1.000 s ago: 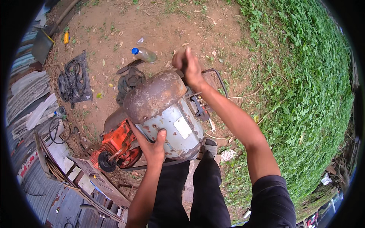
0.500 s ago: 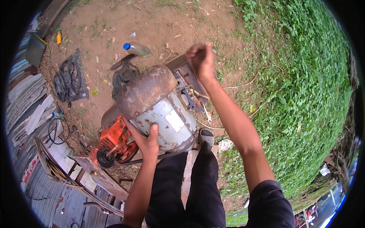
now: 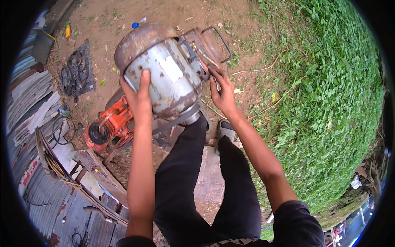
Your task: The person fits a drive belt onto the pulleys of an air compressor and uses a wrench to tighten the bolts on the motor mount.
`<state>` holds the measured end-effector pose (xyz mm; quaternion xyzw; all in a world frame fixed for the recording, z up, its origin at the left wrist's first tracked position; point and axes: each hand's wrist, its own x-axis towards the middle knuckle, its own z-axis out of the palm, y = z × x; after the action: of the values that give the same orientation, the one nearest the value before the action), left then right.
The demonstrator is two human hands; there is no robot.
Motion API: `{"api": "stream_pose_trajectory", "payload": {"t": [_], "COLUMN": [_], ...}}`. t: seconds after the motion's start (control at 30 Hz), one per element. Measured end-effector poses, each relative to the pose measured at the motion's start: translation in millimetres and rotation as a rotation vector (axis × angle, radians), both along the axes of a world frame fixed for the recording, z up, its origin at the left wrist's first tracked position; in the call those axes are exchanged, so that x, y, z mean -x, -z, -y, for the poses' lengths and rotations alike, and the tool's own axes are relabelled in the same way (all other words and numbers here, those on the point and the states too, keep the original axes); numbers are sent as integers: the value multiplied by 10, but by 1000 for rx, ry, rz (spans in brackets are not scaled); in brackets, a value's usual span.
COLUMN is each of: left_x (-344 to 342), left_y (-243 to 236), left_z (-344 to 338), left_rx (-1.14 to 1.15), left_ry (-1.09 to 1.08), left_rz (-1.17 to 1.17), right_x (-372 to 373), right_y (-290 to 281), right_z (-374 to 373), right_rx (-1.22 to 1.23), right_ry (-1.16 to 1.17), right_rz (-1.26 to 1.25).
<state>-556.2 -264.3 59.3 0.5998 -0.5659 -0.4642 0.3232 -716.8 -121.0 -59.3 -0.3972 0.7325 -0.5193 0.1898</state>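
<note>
A heavy grey motor (image 3: 155, 76) with a rusty brown end cover sits toward 11 o'clock of the view, tilted, a pale plate (image 3: 171, 69) on its casing. At the motor's 7 o'clock the left hand (image 3: 139, 101) lies against the casing, its grip spread, thumb upright on the grey metal and the fingers partly hidden along the edge. Between 3 and 4 o'clock the right hand (image 3: 223, 90) has its fingertips at the small fittings on the motor's side; whether that grip pinches anything, I cannot tell. A bent metal handle (image 3: 223, 41) stands out at 2 o'clock. Near the left hand, also toward 7 o'clock, is an orange machine (image 3: 117, 127). On the ground, a coiled black cable (image 3: 76, 70) lies at 9 o'clock, and a pale cord (image 3: 259, 70) runs at 3 o'clock.
</note>
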Motion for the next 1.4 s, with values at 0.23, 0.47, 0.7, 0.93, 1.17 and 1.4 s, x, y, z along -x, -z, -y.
{"api": "stream_pose_trajectory", "payload": {"t": [0.23, 0.47, 0.7, 0.93, 1.17, 1.4], "left_x": [-229, -208, -356, -479, -538, -738], "left_y": [153, 20, 119, 4, -105, 1082], "left_z": [141, -75, -143, -286, -1272, -1550], "left_rx": [-484, -391, -285, 73, 975, 991], "left_ry": [-51, 54, 200, 381, 267, 615], "left_rz": [-373, -443, -481, -80, -104, 227], "right_x": [-249, -346, -551, -760, -245, -323], "right_y": [38, 364, 657, 794, 800, 727], "right_z": [-42, -59, 111, 81, 77, 324], "right_rx": [5, 229, 570, 793, 869, 651], "right_ry": [140, 232, 477, 650, 496, 523], "right_rz": [128, 117, 421, 610, 750, 237]}}
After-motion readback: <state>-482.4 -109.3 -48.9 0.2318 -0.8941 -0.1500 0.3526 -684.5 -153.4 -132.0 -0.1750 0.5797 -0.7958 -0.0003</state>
